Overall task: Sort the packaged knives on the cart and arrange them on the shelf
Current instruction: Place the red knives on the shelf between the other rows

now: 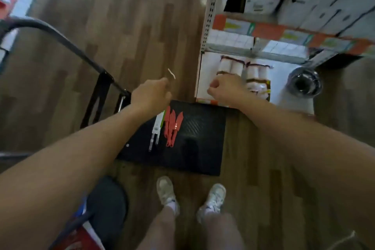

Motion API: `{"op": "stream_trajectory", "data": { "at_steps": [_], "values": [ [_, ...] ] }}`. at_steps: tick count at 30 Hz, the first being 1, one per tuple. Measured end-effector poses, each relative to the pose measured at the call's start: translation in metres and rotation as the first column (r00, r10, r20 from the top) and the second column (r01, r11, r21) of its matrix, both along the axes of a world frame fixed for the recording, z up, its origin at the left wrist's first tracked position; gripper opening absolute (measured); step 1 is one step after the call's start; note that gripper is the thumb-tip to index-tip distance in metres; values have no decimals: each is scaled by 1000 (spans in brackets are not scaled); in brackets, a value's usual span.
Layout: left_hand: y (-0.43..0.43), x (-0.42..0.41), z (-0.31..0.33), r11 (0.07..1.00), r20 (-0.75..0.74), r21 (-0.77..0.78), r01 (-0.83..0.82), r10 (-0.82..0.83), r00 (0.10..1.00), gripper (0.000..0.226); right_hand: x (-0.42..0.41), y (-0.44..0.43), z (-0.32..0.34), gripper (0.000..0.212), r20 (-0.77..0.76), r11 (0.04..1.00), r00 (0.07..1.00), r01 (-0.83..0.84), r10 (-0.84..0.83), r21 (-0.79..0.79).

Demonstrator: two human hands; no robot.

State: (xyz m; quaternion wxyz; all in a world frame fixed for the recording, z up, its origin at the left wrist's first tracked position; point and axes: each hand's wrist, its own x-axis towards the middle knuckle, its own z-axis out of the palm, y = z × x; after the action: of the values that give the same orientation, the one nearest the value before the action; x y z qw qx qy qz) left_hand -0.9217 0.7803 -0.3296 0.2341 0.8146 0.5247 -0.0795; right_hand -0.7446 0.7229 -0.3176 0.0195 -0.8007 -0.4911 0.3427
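Several red packaged knives lie side by side on the black cart platform, with a white and green packaged knife to their left. My left hand hovers above the platform's far left corner, fingers curled, nothing visible in it. My right hand hangs over the white bottom shelf, fingers curled, next to packs of white cups. Whether it holds anything is hidden.
The cart's dark handle arcs at left. A steel bowl sits on the bottom shelf at right. White boxes fill the upper shelves. A small white scrap lies on the wooden floor. My feet stand below the cart.
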Motion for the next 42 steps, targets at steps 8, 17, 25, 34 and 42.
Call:
{"op": "stream_trajectory", "data": {
  "at_steps": [8,17,25,34,42],
  "values": [
    [0,-27,-209,979,2,-136,-155,157,988,25,-43,7,-219,24,-91,981,989,98,-114,-167],
    [-18,-54,-474,919,-71,-280,-276,267,961,26,-102,-28,-488,33,-162,919,932,270,-324,-286],
    [-32,-50,-553,951,35,-191,-243,254,967,34,-123,-11,-570,28,-154,871,860,463,-487,-165],
    [-36,-51,-548,943,92,-219,-252,277,957,30,-130,0,-575,18,-185,730,707,652,-683,-205],
    [-37,-57,-544,859,125,-307,-410,464,877,21,-127,-4,-573,16,-213,704,671,670,-710,-237]
  ]
}}
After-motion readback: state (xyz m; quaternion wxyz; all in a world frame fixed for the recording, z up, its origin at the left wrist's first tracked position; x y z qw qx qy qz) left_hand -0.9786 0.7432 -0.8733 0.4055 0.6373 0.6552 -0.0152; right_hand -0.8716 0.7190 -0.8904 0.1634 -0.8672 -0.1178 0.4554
